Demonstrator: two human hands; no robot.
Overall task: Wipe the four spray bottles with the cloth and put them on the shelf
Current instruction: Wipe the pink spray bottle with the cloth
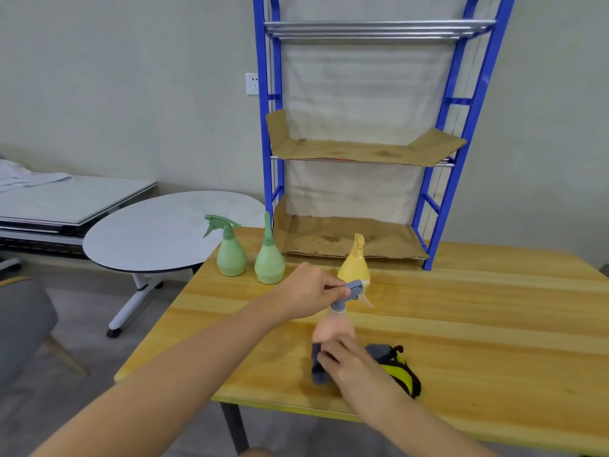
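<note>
While the left hand (308,293) grips the grey trigger head of a pink spray bottle (334,326) standing on the wooden table (494,324), the right hand (346,364) presses a grey cloth (318,367) with yellow and black trim around the bottle's base. Just beyond the left hand stands a yellow spray bottle (354,268), with two green spray bottles (269,258) farther left. Behind them rises a blue shelf (362,153), its cardboard-lined tiers holding no bottles.
</note>
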